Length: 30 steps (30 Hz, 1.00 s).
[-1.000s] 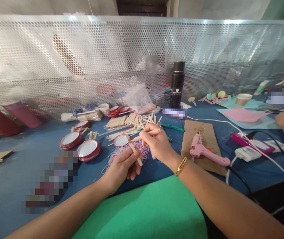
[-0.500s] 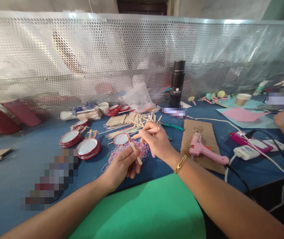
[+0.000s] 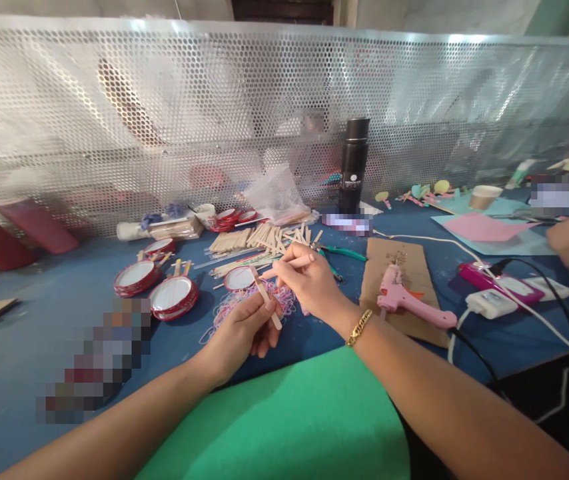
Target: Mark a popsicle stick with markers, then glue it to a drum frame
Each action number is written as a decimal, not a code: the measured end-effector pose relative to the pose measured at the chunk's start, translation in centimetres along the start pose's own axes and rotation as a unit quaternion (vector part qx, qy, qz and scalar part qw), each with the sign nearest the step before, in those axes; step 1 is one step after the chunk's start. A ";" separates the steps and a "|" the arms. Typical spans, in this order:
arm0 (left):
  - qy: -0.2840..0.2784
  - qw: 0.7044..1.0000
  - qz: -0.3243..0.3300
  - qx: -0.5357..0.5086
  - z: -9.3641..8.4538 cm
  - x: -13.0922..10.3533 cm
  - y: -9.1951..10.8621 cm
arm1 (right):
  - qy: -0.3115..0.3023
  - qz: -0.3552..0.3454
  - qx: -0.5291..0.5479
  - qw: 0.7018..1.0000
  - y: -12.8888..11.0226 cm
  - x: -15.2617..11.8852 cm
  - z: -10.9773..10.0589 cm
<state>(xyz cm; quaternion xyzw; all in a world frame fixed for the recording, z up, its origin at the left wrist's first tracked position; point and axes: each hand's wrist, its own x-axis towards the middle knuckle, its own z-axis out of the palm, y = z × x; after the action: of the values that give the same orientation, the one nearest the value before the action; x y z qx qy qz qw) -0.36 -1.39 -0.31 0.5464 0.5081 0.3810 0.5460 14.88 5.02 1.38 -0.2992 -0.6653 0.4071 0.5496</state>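
While gripping wooden stick (image 3: 263, 291) in left hand (image 3: 245, 327), holding pink pen (image 3: 296, 261) in right hand (image 3: 312, 279), pointed near stick's upper end, by tabletop's (image 3: 179, 340) front edge.

Bench (image 3: 64, 333) before mesh panel (image 3: 264, 100). Near middle: stick (image 3: 273, 312) in left hand (image 3: 247, 327), pen (image 3: 300, 261) in right hand (image 3: 317, 283), bands (image 3: 222, 313) beneath. Left of bands, drums (image 3: 173, 297); far left, bottles (image 3: 39, 227). Behind bands, spare sticks (image 3: 234, 241); behind those, bag (image 3: 277, 193). Right of bag, flask (image 3: 353, 167). Right of spare sticks, pliers (image 3: 347, 253). Right of right hand, glue gun (image 3: 407, 300) on cardboard (image 3: 379, 257); farther right, plug block (image 3: 494, 303). Behind block, paper (image 3: 487, 229); cup (image 3: 485, 197) toward panel.
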 end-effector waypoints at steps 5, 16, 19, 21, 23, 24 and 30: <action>-0.002 1.000 -0.002 -0.006 -0.1 0.0 -0.1 | 0.006 -0.004 0.019 1.000 0.0 0.0 0.0; 0.006 1.000 -0.006 -0.007 0.1 -0.1 0.1 | -0.006 -0.010 0.004 1.000 -0.1 -0.1 0.1; 0.003 1.000 -0.011 -0.004 0.0 0.0 0.0 | -0.022 -0.001 0.007 1.000 -0.3 -0.2 0.3; -0.001 1.000 -0.012 -0.004 -0.1 0.0 -0.1 | -0.010 0.000 0.003 1.000 -0.3 -0.2 0.3; -0.003 1.000 -0.011 -0.005 -0.1 0.0 -0.1 | 0.000 -0.005 0.005 1.000 -0.3 -0.2 0.3; -0.002 1.000 -0.011 -0.005 -0.1 0.0 -0.1 | 0.002 -0.007 0.010 1.000 -0.3 -0.2 0.3; 0.002 1.000 -0.007 -0.001 -0.1 -0.1 0.0 | -0.003 0.000 0.005 1.000 0.0 -0.1 0.3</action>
<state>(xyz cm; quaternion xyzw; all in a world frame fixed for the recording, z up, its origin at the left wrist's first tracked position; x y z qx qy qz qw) -0.52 -1.50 -0.28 0.5415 0.5125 0.3788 0.5482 14.62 4.84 1.32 -0.2958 -0.6648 0.4110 0.5492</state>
